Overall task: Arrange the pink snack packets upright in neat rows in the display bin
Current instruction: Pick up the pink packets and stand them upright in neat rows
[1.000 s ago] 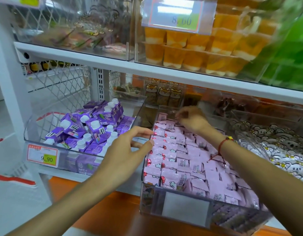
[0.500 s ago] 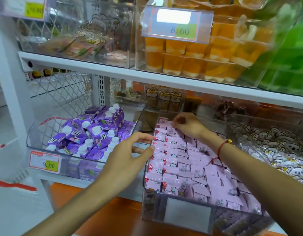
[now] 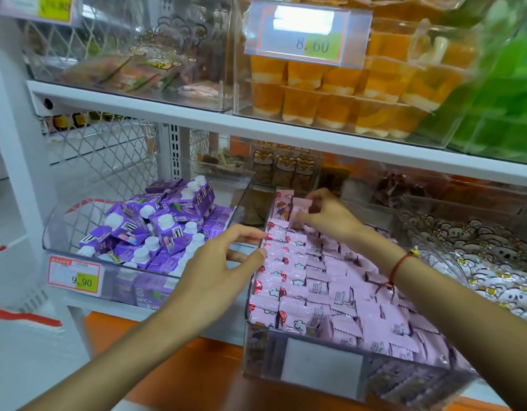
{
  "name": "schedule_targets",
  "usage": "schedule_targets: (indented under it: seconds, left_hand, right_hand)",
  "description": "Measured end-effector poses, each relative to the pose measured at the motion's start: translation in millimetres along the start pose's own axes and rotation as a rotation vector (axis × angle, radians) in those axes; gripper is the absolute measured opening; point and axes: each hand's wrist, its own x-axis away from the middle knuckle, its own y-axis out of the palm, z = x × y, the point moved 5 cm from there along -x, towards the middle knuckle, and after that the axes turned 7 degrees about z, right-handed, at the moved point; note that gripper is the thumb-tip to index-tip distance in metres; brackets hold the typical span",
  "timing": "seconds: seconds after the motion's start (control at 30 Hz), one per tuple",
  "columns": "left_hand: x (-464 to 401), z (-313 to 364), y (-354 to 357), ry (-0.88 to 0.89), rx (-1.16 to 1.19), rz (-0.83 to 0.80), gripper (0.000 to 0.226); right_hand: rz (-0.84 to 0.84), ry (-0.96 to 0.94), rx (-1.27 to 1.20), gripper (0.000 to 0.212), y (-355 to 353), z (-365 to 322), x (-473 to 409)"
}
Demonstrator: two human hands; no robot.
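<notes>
Shelving [image 3: 197, 117] in white frames everything you see, and your landmark on it is the clear display bin [image 3: 321, 369] tilted toward you at lower centre. Pink snack packets [image 3: 315, 280] fill that bin: along its left wall they stand on edge in two tidy rows running from front to back, top edges up, while toward its right side they lie flatter and overlap loosely. At the bin's far end your right hand [image 3: 327, 218] pinches one packet [image 3: 301, 207] between thumb and fingertips, its long axis roughly upright, beside another upright packet [image 3: 281, 204] leaning on the back left corner. Your left hand [image 3: 217, 274] hovers at the bin's left wall, fingers spread and relaxed, fingertips at the edge of the nearest row, gripping nothing. Left of the bin sits a second clear tray of purple cartons [image 3: 155, 229] with a price tag [image 3: 74, 277]; right of it, a bin of white cartoon packets [image 3: 493, 262]. Above it hang orange jelly cups [image 3: 330, 96]. A red string bracelet [image 3: 400, 266] circles your right wrist.
</notes>
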Motion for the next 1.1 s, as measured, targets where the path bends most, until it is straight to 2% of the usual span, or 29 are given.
schedule_targets:
  seconds: [0.07, 0.17, 0.3, 0.43, 0.5, 0.57, 0.67, 0.73, 0.8, 0.87, 0.97, 1.03, 1.1]
  left_hand:
    - [0, 0, 0, 0.002, 0.003, 0.002, 0.015]
    - [1, 1, -1, 0.003, -0.004, -0.004, 0.016]
    - [0, 1, -1, 0.011, -0.009, -0.011, 0.016]
    - [-1, 0, 0, 0.015, 0.0, -0.008, 0.015]
    - [-3, -1, 0, 0.012, 0.004, -0.003, 0.015]
    - [-2, -1, 0, 0.014, 0.008, -0.007, 0.015]
    - [-2, -1, 0, 0.022, 0.016, -0.011, 0.016]
    - [-1, -2, -1, 0.033, 0.001, 0.016, 0.017]
    - [-1, -2, -4, 0.089, -0.05, 0.085, 0.025]
    - [2, 7, -6, 0.24, -0.121, 0.144, 0.043]
    - [6, 25, -2, 0.484, -0.201, 0.11, 0.063]
    - [8, 31, 1, 0.57, -0.227, 0.104, 0.053]
    - [10, 34, -2, 0.576, -0.201, 0.143, 0.041]
  right_hand:
    - [-0.04, -0.01, 0.083, 0.059, -1, -1, -3]
    - [0.048, -0.078, 0.033, 0.048, -6, -3, -7]
    - [0.112, 0.015, -0.466, 0.036, -3, 6, -2]
    - [0.076, 0.172, -0.873, 0.037, -8, 18, 1]
    - [0.001, 0.205, -0.943, 0.035, -11, 15, 4]
    - [-0.012, 0.182, -0.885, 0.031, -13, 11, 8]
    - [0.122, 0.163, -0.959, 0.031, -21, 6, 17]
    - [0.22, 0.245, -1.086, 0.028, -25, 4, 29]
    - [0.241, 0.335, -1.148, 0.021, -26, 4, 45]
    - [0.143, 0.376, -1.192, 0.018, -20, -2, 63]
    - [-0.053, 0.369, -1.204, 0.018, -4, -15, 90]
    - [-0.157, 0.348, -1.236, 0.016, 3, -25, 103]
    - [-0.202, 0.337, -1.209, 0.018, 4, -32, 110]
